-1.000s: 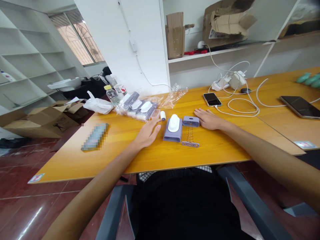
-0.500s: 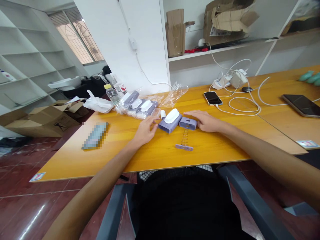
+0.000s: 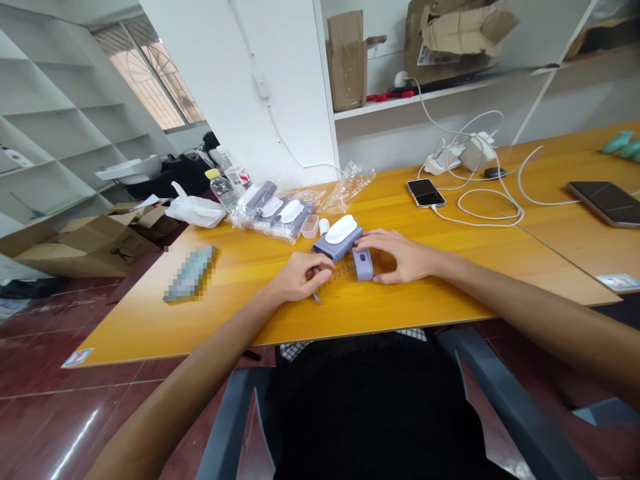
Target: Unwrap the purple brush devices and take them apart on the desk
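Observation:
My right hand (image 3: 403,257) curves round a small purple oval cap (image 3: 363,265), fingers at its far end and thumb at its near end. A thin coil spring (image 3: 343,271) stretches leftward from the cap to a narrow purple plate (image 3: 317,297). My left hand (image 3: 300,277) is closed at the plate end of the spring, its fingertips partly hiding both. Just beyond the hands lies a purple hollow case (image 3: 336,249) with a white oval pad (image 3: 341,229) on top. A small white cylinder (image 3: 324,226) stands behind it.
A plastic bag of similar purple and white parts (image 3: 285,217) lies behind left, near a clear bottle with a yellow lid (image 3: 221,189) and a white bag (image 3: 195,205). A phone (image 3: 426,193) on a cable (image 3: 470,225) lies back right; a tablet (image 3: 607,203) is farther right.
Both hands have come in toward the spring piece. The cap has turned and shifted left, so the spring now points left instead of toward me. My left hand has closed at the plate.

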`<state>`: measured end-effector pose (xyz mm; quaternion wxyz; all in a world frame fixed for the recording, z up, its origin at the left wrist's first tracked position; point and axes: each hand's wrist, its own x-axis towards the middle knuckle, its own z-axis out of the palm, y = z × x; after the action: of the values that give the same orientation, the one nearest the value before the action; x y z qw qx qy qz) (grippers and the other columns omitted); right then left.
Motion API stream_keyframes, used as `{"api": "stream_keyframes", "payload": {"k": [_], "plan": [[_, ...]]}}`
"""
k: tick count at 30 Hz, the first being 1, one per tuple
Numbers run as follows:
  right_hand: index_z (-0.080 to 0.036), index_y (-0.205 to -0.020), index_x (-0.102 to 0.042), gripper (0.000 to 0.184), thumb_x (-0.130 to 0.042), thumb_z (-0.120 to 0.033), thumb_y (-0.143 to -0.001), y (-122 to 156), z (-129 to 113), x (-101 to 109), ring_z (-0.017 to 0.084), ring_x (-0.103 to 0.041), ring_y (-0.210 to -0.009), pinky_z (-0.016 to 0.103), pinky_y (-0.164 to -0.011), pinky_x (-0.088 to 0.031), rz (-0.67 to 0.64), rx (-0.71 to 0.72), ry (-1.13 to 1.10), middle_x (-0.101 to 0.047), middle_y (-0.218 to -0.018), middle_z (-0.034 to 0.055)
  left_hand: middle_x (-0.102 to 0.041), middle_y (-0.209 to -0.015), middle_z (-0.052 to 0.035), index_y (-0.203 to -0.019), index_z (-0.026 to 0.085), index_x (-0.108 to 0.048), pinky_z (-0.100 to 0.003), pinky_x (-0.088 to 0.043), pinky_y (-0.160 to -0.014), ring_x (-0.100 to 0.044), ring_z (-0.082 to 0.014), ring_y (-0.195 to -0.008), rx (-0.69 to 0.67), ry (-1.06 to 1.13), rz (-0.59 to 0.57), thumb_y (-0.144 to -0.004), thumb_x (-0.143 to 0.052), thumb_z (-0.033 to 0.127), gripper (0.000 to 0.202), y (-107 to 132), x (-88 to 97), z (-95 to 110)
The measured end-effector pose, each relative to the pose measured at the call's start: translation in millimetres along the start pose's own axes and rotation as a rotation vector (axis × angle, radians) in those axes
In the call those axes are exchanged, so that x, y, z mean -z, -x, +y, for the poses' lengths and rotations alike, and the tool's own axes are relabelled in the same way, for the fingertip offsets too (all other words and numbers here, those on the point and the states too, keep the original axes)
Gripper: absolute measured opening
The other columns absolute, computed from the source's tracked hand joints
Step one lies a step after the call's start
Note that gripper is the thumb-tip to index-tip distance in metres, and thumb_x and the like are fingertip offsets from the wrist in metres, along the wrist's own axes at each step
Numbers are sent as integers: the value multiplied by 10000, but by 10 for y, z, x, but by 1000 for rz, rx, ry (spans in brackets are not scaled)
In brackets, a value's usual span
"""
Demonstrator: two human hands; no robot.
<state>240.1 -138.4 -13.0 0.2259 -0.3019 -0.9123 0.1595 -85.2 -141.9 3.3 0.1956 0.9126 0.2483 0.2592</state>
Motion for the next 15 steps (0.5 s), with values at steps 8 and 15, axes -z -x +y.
{"api": "stream_keyframes", "payload": {"k": [8, 15], "plan": [[-285, -1304, -619, 599, -827, -488, -780, -23, -27, 39, 386, -623, -1226, 566, -1087, -440, 58, -132, 48, -694, -1302, 110, -799, -1038, -83, -1135, 207, -724, -374, -608, -864, -754, -234, -926, 35, 13, -83, -903, -779, 481, 363, -31, 48, 13], [-288, -1384, -605, 588, -752, -431, -833, 30, 72, 146, 402, -567, -1305, 613, -1095, -434, 14, -133, 132, -647, -1361, 133, -757, -1251, -99, -1278, 241, -688, -476, -556, -1063, -720, -284, -1140, 34, -65, -107, -917, -759, 381, 394, -31, 41, 27]]}}
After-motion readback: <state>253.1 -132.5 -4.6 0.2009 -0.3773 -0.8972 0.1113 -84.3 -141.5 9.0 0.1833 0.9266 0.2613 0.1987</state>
